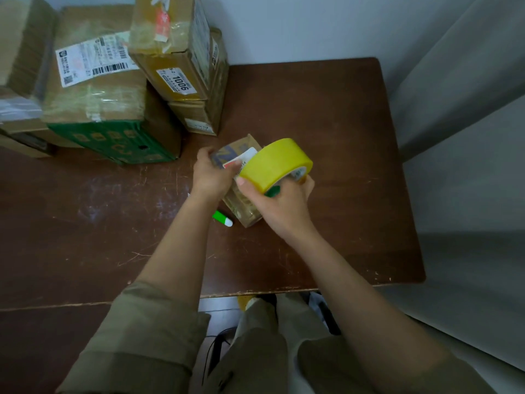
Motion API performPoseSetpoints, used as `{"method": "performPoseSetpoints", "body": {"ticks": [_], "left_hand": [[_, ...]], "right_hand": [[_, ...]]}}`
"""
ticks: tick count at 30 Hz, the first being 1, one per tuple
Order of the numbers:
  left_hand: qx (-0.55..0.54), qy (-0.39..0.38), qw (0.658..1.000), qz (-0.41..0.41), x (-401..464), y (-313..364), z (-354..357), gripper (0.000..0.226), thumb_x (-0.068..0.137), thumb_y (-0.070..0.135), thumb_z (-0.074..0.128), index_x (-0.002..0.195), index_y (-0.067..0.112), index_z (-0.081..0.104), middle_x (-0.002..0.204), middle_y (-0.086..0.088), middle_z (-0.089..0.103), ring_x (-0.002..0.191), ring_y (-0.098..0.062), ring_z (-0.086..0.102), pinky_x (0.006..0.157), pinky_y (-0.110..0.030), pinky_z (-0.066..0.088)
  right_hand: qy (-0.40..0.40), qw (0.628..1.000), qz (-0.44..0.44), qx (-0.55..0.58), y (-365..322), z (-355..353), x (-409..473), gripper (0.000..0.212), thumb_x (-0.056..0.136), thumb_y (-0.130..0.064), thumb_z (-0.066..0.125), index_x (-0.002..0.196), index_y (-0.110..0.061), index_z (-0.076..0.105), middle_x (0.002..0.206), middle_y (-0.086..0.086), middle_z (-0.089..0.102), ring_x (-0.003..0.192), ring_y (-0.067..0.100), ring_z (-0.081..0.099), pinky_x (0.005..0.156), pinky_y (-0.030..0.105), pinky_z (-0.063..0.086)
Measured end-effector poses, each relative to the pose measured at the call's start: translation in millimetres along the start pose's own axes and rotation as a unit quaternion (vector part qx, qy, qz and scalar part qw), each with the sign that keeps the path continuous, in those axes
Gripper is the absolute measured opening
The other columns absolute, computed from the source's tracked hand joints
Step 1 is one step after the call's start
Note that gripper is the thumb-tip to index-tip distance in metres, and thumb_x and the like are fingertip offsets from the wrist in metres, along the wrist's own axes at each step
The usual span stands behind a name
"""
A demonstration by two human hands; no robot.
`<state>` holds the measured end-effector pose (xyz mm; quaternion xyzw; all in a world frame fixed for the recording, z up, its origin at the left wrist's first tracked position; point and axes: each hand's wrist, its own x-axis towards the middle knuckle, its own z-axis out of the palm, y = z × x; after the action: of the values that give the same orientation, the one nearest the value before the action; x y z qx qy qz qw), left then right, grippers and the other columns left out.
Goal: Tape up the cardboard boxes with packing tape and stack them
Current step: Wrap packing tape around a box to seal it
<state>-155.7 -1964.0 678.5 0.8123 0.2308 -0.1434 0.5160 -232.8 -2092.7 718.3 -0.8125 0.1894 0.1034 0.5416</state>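
Note:
A small cardboard box (244,207) with a white label lies on the brown table (326,123) near its middle. My left hand (211,173) grips the box's left side. My right hand (279,204) holds a roll of yellow packing tape (277,163) against the top of the box, thumb on the roll's outer face. Part of the box is hidden under both hands and the roll.
Several taped cardboard boxes are stacked at the back left: a large one on a green-printed box (113,140), and a tilted box labelled 1006 (173,75) on another. A green and white marker (223,218) lies by the small box. The wall is behind and to the right.

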Motion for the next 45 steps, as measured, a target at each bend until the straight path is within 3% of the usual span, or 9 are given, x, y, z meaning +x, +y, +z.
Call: {"method": "performPoseSetpoints", "body": {"ticks": [2,5,18,25,29,32,36,40,45], "left_hand": [[0.033,-0.025,0.999,0.023,-3,-10,0,0.056,0.090,0.018,0.071,0.139,0.015,0.042,0.138,-0.006,0.043,0.116,-0.018,0.049,0.094,-0.030,0.044],[0.019,-0.035,0.998,0.047,-8,-26,1,0.047,0.091,0.011,0.069,0.131,0.014,0.044,0.126,-0.001,0.035,0.116,-0.018,0.047,0.100,-0.034,0.045],[0.000,-0.023,0.997,0.079,-8,-33,15,0.040,0.098,0.015,0.058,0.135,0.014,0.042,0.128,-0.002,0.033,0.094,-0.003,0.047,0.077,-0.011,0.040],[-0.012,-0.041,0.996,0.073,-5,-34,17,0.040,0.099,0.017,0.057,0.136,0.015,0.040,0.131,-0.001,0.032,0.090,0.005,0.048,0.066,0.004,0.037],[-0.022,-0.061,0.995,0.074,-5,-35,16,0.038,0.100,0.016,0.055,0.135,0.017,0.040,0.132,0.000,0.032,0.095,0.003,0.048,0.068,0.002,0.041],[-0.030,-0.066,0.995,0.074,-5,-38,14,0.038,0.100,0.016,0.056,0.134,0.020,0.040,0.134,0.000,0.033,0.098,0.005,0.048,0.069,0.001,0.042],[-0.035,-0.068,0.994,0.073,-6,-37,14,0.039,0.100,0.015,0.056,0.135,0.018,0.039,0.135,-0.001,0.031,0.096,0.005,0.048,0.068,0.005,0.040],[-0.033,-0.072,0.994,0.073,-7,-35,12,0.041,0.100,0.017,0.056,0.137,0.019,0.038,0.134,0.002,0.030,0.103,-0.003,0.049,0.070,0.000,0.044],[-0.029,-0.079,0.994,0.071,-8,-32,11,0.041,0.100,0.016,0.055,0.137,0.020,0.037,0.133,0.002,0.030,0.103,-0.004,0.048,0.068,-0.004,0.047]], "right_hand": [[0.015,0.999,-0.029,-0.024,0,4,-4,0.082,0.075,-0.061,0.073,0.146,-0.050,0.034,0.149,-0.014,0.038,0.144,0.027,0.011,0.121,0.053,0.012],[0.011,0.997,-0.056,-0.057,1,7,-12,0.103,0.075,-0.055,0.078,0.154,-0.050,0.012,0.154,-0.010,0.035,0.148,0.024,0.006,0.119,0.063,-0.001],[0.069,0.994,-0.054,-0.069,11,-28,18,0.100,0.064,-0.066,0.067,0.152,-0.049,0.023,0.145,-0.010,0.050,0.145,0.022,0.011,0.118,0.059,0.014],[0.059,0.995,-0.021,0.082,25,-26,36,0.091,0.049,-0.075,0.083,0.128,-0.075,0.037,0.124,0.000,0.064,0.130,0.029,0.050,0.104,0.050,0.048],[0.129,0.987,-0.080,-0.055,25,-39,44,0.067,0.062,-0.063,0.079,0.124,-0.041,0.062,0.131,-0.024,0.053,0.142,0.030,0.030,0.118,0.040,0.025],[0.145,0.985,-0.049,-0.085,28,-50,51,0.044,0.070,-0.050,0.084,0.100,-0.024,0.066,0.136,-0.014,0.052,0.145,0.029,0.011,0.101,0.014,0.012],[0.109,0.991,0.002,-0.080,32,-51,52,0.050,0.060,-0.070,0.074,0.084,-0.028,0.062,0.143,0.006,0.044,0.146,0.025,0.017,0.118,0.053,0.025],[0.131,0.990,0.049,-0.030,27,-57,61,0.057,0.053,-0.080,0.066,0.077,-0.029,0.061,0.137,0.003,0.034,0.138,0.031,0.037,0.113,0.054,0.035],[0.142,0.984,0.040,-0.096,34,-54,66,0.042,0.075,-0.060,0.077,0.079,-0.021,0.061,0.148,0.013,0.031,0.148,0.030,0.014,0.119,0.060,0.018]]}}
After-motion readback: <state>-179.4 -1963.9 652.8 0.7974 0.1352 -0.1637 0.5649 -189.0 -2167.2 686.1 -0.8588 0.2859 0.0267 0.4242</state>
